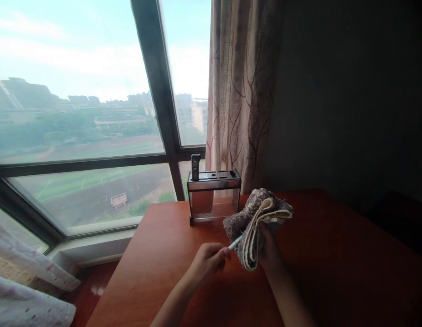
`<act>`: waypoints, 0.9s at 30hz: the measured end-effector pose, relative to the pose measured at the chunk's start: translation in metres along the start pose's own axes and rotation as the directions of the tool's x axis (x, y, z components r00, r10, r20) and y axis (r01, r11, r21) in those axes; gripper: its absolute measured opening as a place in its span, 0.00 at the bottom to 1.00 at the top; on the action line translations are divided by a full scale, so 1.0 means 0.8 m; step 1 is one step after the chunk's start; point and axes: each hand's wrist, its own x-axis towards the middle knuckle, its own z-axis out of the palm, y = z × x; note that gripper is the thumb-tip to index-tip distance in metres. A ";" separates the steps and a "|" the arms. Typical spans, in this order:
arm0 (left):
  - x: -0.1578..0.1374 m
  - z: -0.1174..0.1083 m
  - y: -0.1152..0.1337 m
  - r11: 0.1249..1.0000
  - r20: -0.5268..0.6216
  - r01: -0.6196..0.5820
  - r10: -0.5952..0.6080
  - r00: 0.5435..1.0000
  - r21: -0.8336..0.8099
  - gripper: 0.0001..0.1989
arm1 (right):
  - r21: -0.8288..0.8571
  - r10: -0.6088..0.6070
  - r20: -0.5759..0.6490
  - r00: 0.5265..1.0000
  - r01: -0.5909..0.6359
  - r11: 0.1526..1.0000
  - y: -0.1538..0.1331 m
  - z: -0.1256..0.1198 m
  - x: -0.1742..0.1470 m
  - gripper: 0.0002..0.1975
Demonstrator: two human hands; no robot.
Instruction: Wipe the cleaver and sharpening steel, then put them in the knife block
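My left hand is closed around a slim, pale handle. The far end of this handled tool disappears into a folded cloth, so its kind is hidden. The thick cloth, grey-brown and fuzzy with cream edges, is gripped from the right by my right hand. Most of the right hand's fingers are covered by the folds. Both hands are above the table. Just behind the cloth stands a clear knife block with a black slotted top. One black handle sticks up from its left end.
A reddish-brown wooden table lies under the hands. Beyond its far left edge is a large window with dark frames. A patterned curtain hangs behind the block, and a white curtain is at lower left.
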 end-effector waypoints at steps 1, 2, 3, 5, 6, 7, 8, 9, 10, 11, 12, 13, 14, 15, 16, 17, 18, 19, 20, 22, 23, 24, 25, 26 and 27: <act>-0.002 0.002 0.002 0.991 0.085 0.085 -0.076 0.993 -0.101 0.23 | 0.008 0.031 -0.004 1.000 -0.031 0.999 0.001 -0.003 0.002 0.18; -0.004 0.003 0.003 0.973 0.160 0.152 -0.125 0.979 -0.173 0.23 | 0.016 0.058 -0.007 0.998 -0.057 0.998 0.002 -0.006 0.003 0.19; -0.005 0.003 0.004 0.958 0.212 0.193 -0.147 0.966 -0.214 0.23 | 0.022 0.074 -0.007 0.997 -0.074 0.997 0.002 -0.007 0.004 0.20; -0.005 0.004 0.004 0.952 0.227 0.199 -0.146 0.963 -0.234 0.23 | 0.027 0.067 -0.002 0.998 -0.067 0.997 0.002 -0.005 0.004 0.20; -0.004 0.005 0.002 0.960 0.196 0.179 -0.137 0.971 -0.216 0.22 | 0.028 0.045 0.001 0.999 -0.045 0.999 0.001 -0.003 0.004 0.19; -0.002 0.005 0.000 0.973 0.153 0.149 -0.123 0.981 -0.174 0.20 | 0.025 0.016 -0.001 1.000 -0.016 1.000 0.000 -0.001 0.004 0.18; 0.001 0.005 -0.002 0.989 0.094 0.104 -0.094 0.991 -0.104 0.18 | 0.020 -0.015 -0.010 1.000 0.015 1.000 -0.001 0.002 0.004 0.18; 0.003 0.005 -0.005 0.999 0.019 0.043 -0.043 0.999 -0.002 0.16 | 0.016 -0.043 -0.022 0.999 0.043 0.999 -0.003 0.005 0.005 0.18; 0.005 0.005 -0.008 0.992 -0.070 -0.021 0.030 0.997 0.122 0.14 | 0.015 -0.066 -0.036 0.997 0.066 0.998 -0.004 0.007 0.005 0.18; 0.007 0.004 -0.010 0.964 -0.154 -0.075 0.117 0.981 0.254 0.12 | 0.018 -0.088 -0.050 0.995 0.089 0.996 -0.005 0.009 0.006 0.19; 0.008 0.003 -0.013 0.920 -0.220 -0.111 0.204 0.954 0.375 0.11 | 0.022 -0.108 -0.064 0.992 0.109 0.994 -0.006 0.010 0.008 0.20; 0.008 0.001 -0.015 0.873 -0.265 -0.129 0.279 0.923 0.471 0.09 | 0.027 -0.118 -0.077 0.990 0.120 0.992 -0.007 0.011 0.009 0.20; 0.008 -0.001 -0.016 0.832 -0.288 -0.133 0.330 0.899 0.538 0.08 | 0.031 -0.120 -0.088 0.989 0.123 0.992 -0.007 0.011 0.010 0.20; 0.007 -0.003 -0.017 0.805 -0.291 -0.136 0.358 0.887 0.577 0.08 | 0.033 -0.115 -0.098 0.989 0.118 0.992 -0.007 0.011 0.012 0.20; 0.007 -0.005 -0.017 0.789 -0.282 -0.140 0.371 0.885 0.599 0.09 | 0.034 -0.104 -0.107 0.989 0.108 0.994 -0.007 0.010 0.013 0.20; 0.006 -0.006 -0.017 0.781 -0.269 -0.143 0.372 0.888 0.608 0.09 | 0.034 -0.087 -0.110 0.990 0.092 0.995 -0.007 0.010 0.014 0.20; 0.006 -0.006 -0.016 0.784 -0.260 -0.144 0.364 0.894 0.604 0.10 | 0.033 -0.073 -0.110 0.991 0.077 0.996 -0.007 0.009 0.014 0.19; 0.006 -0.006 -0.015 0.797 -0.252 -0.142 0.346 0.904 0.587 0.11 | 0.032 -0.070 -0.111 0.991 0.074 0.997 -0.008 0.009 0.015 0.19; 0.006 -0.005 -0.013 0.819 -0.243 -0.139 0.321 0.915 0.557 0.12 | 0.032 -0.078 -0.113 0.991 0.082 0.996 -0.008 0.009 0.015 0.19; 0.006 -0.002 -0.010 0.881 -0.211 -0.129 0.247 0.946 0.455 0.13 | 0.030 -0.101 -0.114 0.988 0.105 0.994 -0.011 0.007 0.015 0.18; 0.006 0.000 -0.008 0.919 -0.189 -0.111 0.194 0.963 0.379 0.14 | 0.029 -0.113 -0.113 0.987 0.117 0.993 -0.013 0.006 0.015 0.18; 0.006 0.002 -0.006 0.955 -0.160 -0.079 0.128 0.979 0.285 0.15 | 0.029 -0.125 -0.115 0.986 0.129 0.991 -0.014 0.004 0.015 0.17; 0.005 0.003 -0.003 0.984 -0.118 -0.030 0.052 0.992 0.177 0.15 | 0.027 -0.127 -0.115 0.985 0.131 0.991 -0.015 0.003 0.015 0.17; 0.003 0.003 -0.001 0.997 -0.055 0.030 -0.026 0.998 0.068 0.16 | 0.022 -0.117 -0.111 0.987 0.120 0.993 -0.015 0.000 0.015 0.16; 0.001 0.003 0.001 0.995 0.020 0.094 -0.093 0.995 -0.028 0.17 | 0.019 -0.095 -0.102 0.990 0.098 0.995 -0.015 -0.002 0.015 0.17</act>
